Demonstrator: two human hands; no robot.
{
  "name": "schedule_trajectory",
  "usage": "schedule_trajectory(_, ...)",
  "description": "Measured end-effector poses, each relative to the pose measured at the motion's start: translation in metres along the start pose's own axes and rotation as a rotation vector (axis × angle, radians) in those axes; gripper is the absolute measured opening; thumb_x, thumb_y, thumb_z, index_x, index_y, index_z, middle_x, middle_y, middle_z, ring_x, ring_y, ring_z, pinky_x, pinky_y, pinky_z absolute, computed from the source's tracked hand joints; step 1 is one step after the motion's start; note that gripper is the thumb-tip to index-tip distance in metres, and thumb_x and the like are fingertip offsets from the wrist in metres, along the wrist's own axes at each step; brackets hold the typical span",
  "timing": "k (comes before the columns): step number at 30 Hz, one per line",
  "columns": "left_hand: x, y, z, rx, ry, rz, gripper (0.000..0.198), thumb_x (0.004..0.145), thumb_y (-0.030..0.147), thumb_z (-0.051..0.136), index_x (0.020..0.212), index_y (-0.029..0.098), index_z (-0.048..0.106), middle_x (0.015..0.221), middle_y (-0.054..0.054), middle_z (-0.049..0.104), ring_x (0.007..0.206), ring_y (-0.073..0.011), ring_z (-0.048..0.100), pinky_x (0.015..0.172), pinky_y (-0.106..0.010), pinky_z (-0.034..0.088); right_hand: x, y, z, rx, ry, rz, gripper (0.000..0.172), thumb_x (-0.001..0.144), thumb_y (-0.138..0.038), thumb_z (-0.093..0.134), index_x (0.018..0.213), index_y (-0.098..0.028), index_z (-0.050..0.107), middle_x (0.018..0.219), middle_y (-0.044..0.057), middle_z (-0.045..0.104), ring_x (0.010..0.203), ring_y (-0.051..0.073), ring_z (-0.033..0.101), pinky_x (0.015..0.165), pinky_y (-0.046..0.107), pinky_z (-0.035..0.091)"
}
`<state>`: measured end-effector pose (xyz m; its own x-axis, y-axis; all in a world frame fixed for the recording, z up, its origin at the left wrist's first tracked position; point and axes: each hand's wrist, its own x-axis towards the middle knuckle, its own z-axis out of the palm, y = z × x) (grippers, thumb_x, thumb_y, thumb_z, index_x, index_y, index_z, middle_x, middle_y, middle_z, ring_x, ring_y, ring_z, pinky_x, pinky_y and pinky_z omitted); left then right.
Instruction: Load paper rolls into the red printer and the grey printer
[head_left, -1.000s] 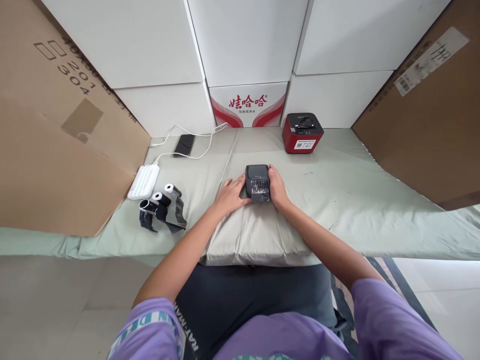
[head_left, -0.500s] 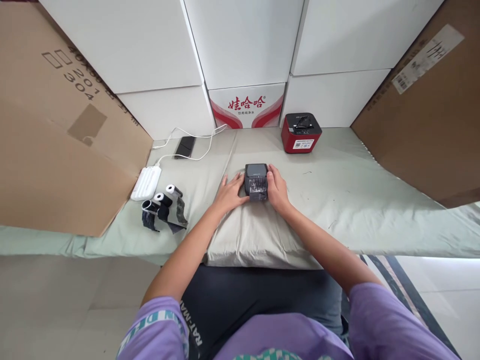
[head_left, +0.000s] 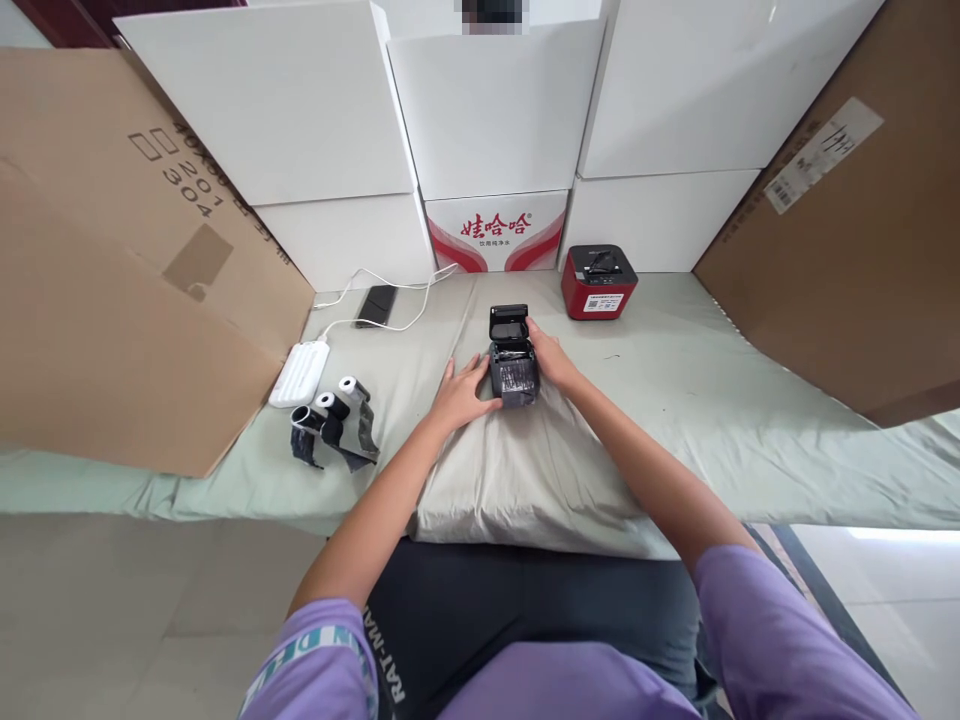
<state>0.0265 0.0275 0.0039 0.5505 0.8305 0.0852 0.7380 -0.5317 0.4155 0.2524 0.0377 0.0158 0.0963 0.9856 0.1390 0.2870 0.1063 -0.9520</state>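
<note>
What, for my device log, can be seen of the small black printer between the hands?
The small black printer is a compact, boxy unit of dark plastic, its front glinting as if wrapped in clear film. Its lid stands flipped up at the far end; what lies under it cannot be made out. It sits upright on a pale cushion. The left hand rests open against its left side; the right hand holds its right side near the lid.

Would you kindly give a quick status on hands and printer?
Left hand flat on left side of black printer. Right hand at its raised lid. Paper rolls off left, clear.
</note>
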Motion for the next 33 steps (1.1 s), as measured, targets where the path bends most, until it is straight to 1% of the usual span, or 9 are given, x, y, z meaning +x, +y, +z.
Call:
schedule_trajectory(5, 0.000, -0.001, 0.001, -0.020, 0.006, -0.010, 0.092, 0.088, 0.050, 0.070, 0.167, 0.019, 0.035, 0.170, -0.017, 0.040, 0.163, -0.0298, 0.033, 0.136, -0.059, 0.005, 0.015, -0.014, -0.017, -0.223, -0.043, -0.059, 0.040, 0.097, -0.047, 0.054, 0.115, -0.024, 0.082, 0.146, 0.007, 0.070, 0.152, 0.031, 0.050, 0.127, 0.051, 0.035)
schedule_trajectory(9, -0.001, -0.001, 0.001, -0.026, 0.021, 0.003, 0.090, 0.089, 0.050, 0.069, 0.167, 0.023, 0.034, 0.169, -0.015, 0.042, 0.162, -0.0301, 0.034, 0.136, -0.059, 0.006, 0.028, -0.026, -0.020, -0.589, -0.125, -0.104, 0.016, 0.081, -0.021, 0.071, 0.088, -0.024, 0.085, 0.130, 0.010, 0.076, 0.149, 0.038, 0.050, 0.122, 0.055, 0.037)
schedule_trajectory(14, -0.003, -0.002, 0.001, -0.027, 0.019, 0.009, 0.089, 0.089, 0.046, 0.068, 0.168, 0.023, 0.033, 0.169, -0.014, 0.043, 0.163, -0.0296, 0.033, 0.136, -0.058, 0.006, 0.044, -0.032, -0.005, -0.743, -0.193, 0.041, 0.023, 0.056, -0.006, 0.088, 0.061, -0.025, 0.076, 0.106, 0.013, 0.075, 0.133, 0.046, 0.049, 0.112, 0.063, 0.041)
schedule_trajectory(16, -0.003, -0.002, 0.001, -0.031, 0.025, 0.013, 0.089, 0.089, 0.046, 0.068, 0.168, 0.024, 0.033, 0.169, -0.013, 0.044, 0.162, -0.0302, 0.034, 0.136, -0.059, 0.007, 0.045, -0.035, -0.001, -0.791, -0.212, 0.052, 0.023, 0.057, -0.005, 0.087, 0.063, -0.023, 0.075, 0.104, 0.015, 0.072, 0.128, 0.045, 0.051, 0.109, 0.062, 0.044)
schedule_trajectory(21, -0.003, -0.001, 0.000, -0.048, 0.010, 0.016, 0.090, 0.091, 0.054, 0.068, 0.168, 0.024, 0.033, 0.170, -0.013, 0.043, 0.162, -0.0314, 0.034, 0.135, -0.059, 0.010, 0.034, -0.056, -0.018, -0.810, -0.190, -0.071, 0.032, 0.071, -0.009, 0.077, 0.102, -0.018, 0.076, 0.118, 0.016, 0.068, 0.117, 0.036, 0.061, 0.104, 0.048, 0.049)
schedule_trajectory(25, -0.002, -0.002, 0.000, -0.067, 0.010, 0.041, 0.087, 0.091, 0.062, 0.067, 0.165, 0.025, 0.039, 0.171, -0.012, 0.042, 0.162, -0.0306, 0.034, 0.135, -0.058, 0.012, 0.024, -0.092, -0.025, -0.286, -0.169, -0.228, 0.031, 0.085, -0.026, 0.074, 0.115, -0.021, 0.064, 0.108, 0.008, 0.071, 0.096, 0.026, 0.067, 0.094, 0.042, 0.055)
schedule_trajectory(27, -0.001, -0.003, 0.001, -0.069, 0.012, 0.040, 0.089, 0.091, 0.064, 0.067, 0.165, 0.022, 0.038, 0.170, -0.014, 0.043, 0.162, -0.0314, 0.034, 0.135, -0.059, 0.011, 0.020, -0.114, -0.008, 0.036, -0.189, -0.262, 0.035, 0.092, -0.039, 0.072, 0.122, -0.026, 0.058, 0.107, 0.004, 0.072, 0.089, 0.022, 0.067, 0.089, 0.040, 0.058)
schedule_trajectory(29, 0.000, -0.004, 0.003, -0.081, 0.013, 0.023, 0.096, 0.090, 0.066, 0.069, 0.166, 0.018, 0.035, 0.170, -0.018, 0.042, 0.162, -0.0339, 0.034, 0.135, -0.059, 0.012, 0.018, -0.134, 0.022, 0.182, -0.203, -0.301, 0.037, 0.094, -0.045, 0.070, 0.125, -0.030, 0.056, 0.105, 0.001, 0.071, 0.086, 0.020, 0.067, 0.087, 0.039, 0.060)
schedule_trajectory(33, 0.001, -0.010, 0.011, -0.125, 0.075, 0.048, 0.083, 0.089, 0.061, 0.070, 0.158, 0.018, 0.050, 0.160, -0.016, 0.056, 0.155, -0.0390, 0.045, 0.135, -0.057, 0.018, 0.020, -0.155, 0.105, -0.155, -0.253, -0.402, 0.028, 0.096, -0.023, 0.062, 0.123, -0.025, 0.060, 0.103, 0.003, 0.072, 0.096, 0.023, 0.069, 0.094, 0.039, 0.058)
